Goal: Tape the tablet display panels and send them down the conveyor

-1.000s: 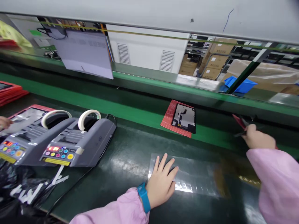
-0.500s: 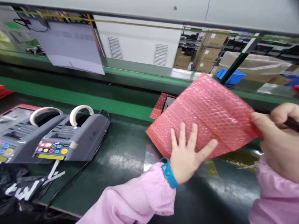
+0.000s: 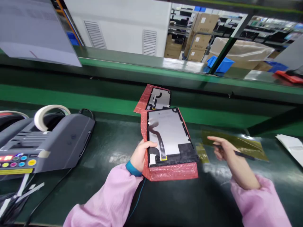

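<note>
My left hand (image 3: pixel 139 155) grips a display panel (image 3: pixel 171 127) by its left edge, thumb on top, together with the red bubble-wrap bag (image 3: pixel 174 173) under it. The panel has a silver-grey back, a black border and a dark ribbon cable running down its left part. To the right, my right hand (image 3: pixel 223 149) is apart from the panel. Its index finger points left, and the other fingers are curled round a slim black tool (image 3: pixel 245 155), whose exact kind I cannot make out. A second display panel (image 3: pixel 162 98) lies behind on another piece of red bubble wrap (image 3: pixel 143 99).
A grey tape dispenser (image 3: pixel 68 138) with a roll of white tape (image 3: pixel 42 118) stands at left, its cable along the bench. Amber film (image 3: pixel 255 148) lies flat beyond my right hand. White sheets (image 3: pixel 291 146) are at the right edge. A green ledge (image 3: pixel 123 63) runs behind.
The red bubble wrap was turned over, and the display panel on it now faces up. My left hand went from lying flat on the wrap to gripping its left side; my right hand let go.
</note>
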